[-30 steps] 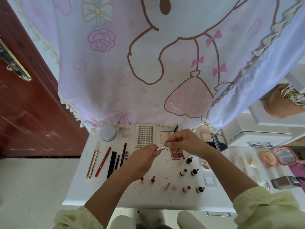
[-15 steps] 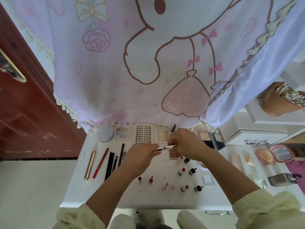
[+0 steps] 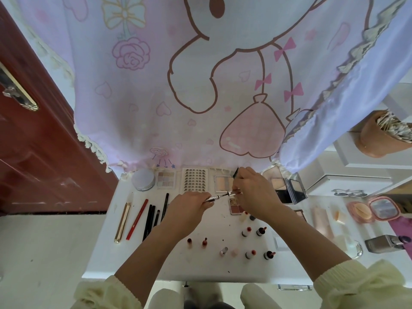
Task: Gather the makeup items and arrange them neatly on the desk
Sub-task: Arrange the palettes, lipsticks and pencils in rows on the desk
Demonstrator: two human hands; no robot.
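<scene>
**Left hand** (image 3: 191, 204): fingers curled round the near end of a slim silver pen (image 3: 219, 195).

**Right hand** (image 3: 254, 195): pinches the pen's far end. A dark stick (image 3: 235, 172) also pokes up from its fingers; whether cap or brush, cannot tell.

**Hands together:** near each other but not touching, joined only by the pen, which is held above the back middle of the white desk (image 3: 200, 264).

**Change over 1 second:** more of the silver barrel shows between the hands, so they have drawn slightly apart. Judged a cap being pulled or checked. The pen is not yet laid down.

**Below the hands:** blush palette (image 3: 237, 207).

**Front:** 7 small bottles (image 3: 249, 254) standing in loose rows.

**Left:** gold pen (image 3: 121, 221), red pencil (image 3: 137, 216) and black pencils (image 3: 149, 219), lying parallel. This is the likely slot for the silver pen.

**Back row:** round jar (image 3: 143, 179), eyeshadow palette (image 3: 166, 179), lash card (image 3: 195, 179).

**Right:** pink compact (image 3: 370, 209), well apart and still to be gathered.
</scene>
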